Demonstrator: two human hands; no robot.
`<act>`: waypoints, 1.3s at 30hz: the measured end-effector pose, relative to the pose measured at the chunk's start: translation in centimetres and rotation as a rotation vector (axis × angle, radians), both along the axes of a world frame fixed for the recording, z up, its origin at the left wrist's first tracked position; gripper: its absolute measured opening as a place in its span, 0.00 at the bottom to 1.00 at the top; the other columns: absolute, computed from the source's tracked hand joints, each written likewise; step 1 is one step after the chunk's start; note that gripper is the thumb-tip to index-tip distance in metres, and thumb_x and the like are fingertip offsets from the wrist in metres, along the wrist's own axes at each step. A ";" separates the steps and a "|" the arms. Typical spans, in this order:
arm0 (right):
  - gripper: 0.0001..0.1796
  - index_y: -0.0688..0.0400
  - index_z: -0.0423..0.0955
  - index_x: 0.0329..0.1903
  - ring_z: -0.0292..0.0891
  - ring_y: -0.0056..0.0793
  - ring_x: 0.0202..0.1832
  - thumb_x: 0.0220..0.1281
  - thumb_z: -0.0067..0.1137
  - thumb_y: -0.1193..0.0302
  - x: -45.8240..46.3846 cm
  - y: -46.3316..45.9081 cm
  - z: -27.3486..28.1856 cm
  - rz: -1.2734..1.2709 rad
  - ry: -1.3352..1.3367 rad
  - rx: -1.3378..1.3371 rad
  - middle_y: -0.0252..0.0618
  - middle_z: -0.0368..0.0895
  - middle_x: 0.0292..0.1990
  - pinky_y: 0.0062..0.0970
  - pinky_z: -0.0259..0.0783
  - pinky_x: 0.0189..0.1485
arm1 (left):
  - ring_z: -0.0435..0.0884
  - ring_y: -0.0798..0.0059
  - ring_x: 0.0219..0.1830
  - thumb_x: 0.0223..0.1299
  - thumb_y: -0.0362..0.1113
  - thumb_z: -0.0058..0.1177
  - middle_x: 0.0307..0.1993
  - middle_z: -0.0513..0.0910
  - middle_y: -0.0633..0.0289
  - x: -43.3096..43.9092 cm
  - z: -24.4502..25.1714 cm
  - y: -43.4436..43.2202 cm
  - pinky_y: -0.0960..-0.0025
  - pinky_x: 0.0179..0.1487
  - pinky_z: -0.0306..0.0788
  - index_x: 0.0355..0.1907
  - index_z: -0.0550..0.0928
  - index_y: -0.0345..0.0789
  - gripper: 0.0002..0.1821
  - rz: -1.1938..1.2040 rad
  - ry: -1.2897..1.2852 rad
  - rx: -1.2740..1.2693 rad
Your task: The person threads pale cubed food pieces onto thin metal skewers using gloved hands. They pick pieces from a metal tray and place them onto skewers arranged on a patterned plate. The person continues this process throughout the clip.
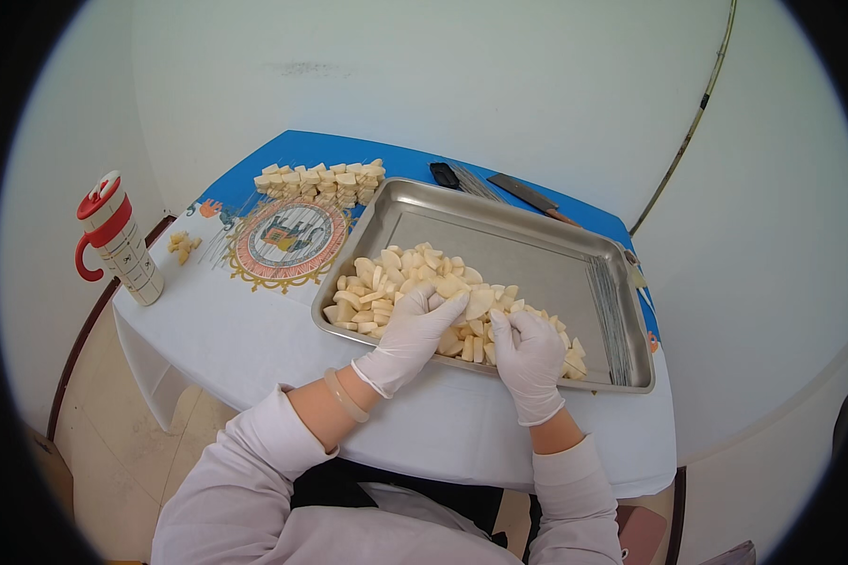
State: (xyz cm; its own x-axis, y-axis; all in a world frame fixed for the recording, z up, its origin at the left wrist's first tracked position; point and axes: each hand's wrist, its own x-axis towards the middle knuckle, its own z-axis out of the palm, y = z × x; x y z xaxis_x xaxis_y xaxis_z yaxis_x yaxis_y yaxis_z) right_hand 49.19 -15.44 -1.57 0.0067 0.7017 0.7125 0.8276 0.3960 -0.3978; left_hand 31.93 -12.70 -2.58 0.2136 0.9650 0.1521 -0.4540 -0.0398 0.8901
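Observation:
A shallow stainless steel tray (424, 187) holds a heap of pale, peeled vegetable pieces (367, 286), their kind unclear, along its near left side. My left hand (424, 328), in a white glove, pinches a flat pale slice (479, 302) above the heap. Close by on the right, my gloved right hand (530, 349) has its fingers curled, thumb and forefinger together near the slice; whether a thin stick is between them is too small to tell. A bundle of thin metal skewers (610, 321) lies along the tray's right side.
Rows of skewered pieces (318, 183) lie on the table behind the tray's left corner. A cleaver (526, 192), more skewers (475, 182) and a black object (444, 175) lie beyond the tray. A red-lidded tumbler (124, 244) and small pieces (182, 246) are at left.

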 end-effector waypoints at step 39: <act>0.10 0.60 0.81 0.47 0.78 0.36 0.36 0.69 0.57 0.71 1.0 0.0 1.3 0.292 0.111 -0.117 0.43 0.81 0.33 0.31 0.73 0.40 | 0.81 0.79 0.52 0.74 0.37 0.52 0.51 0.82 0.63 -1.0 1.4 0.9 0.73 0.57 0.74 0.57 0.75 0.32 0.15 0.241 -0.274 0.101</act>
State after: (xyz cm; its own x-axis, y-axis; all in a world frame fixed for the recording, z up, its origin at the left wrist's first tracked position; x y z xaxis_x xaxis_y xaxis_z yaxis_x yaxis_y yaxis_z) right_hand 50.19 -15.44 -0.28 -0.1333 0.7624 0.6333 0.6351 0.5563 -0.5360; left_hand 30.90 -11.76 -1.18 -0.0798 0.9597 0.2693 -0.6414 -0.2562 0.7232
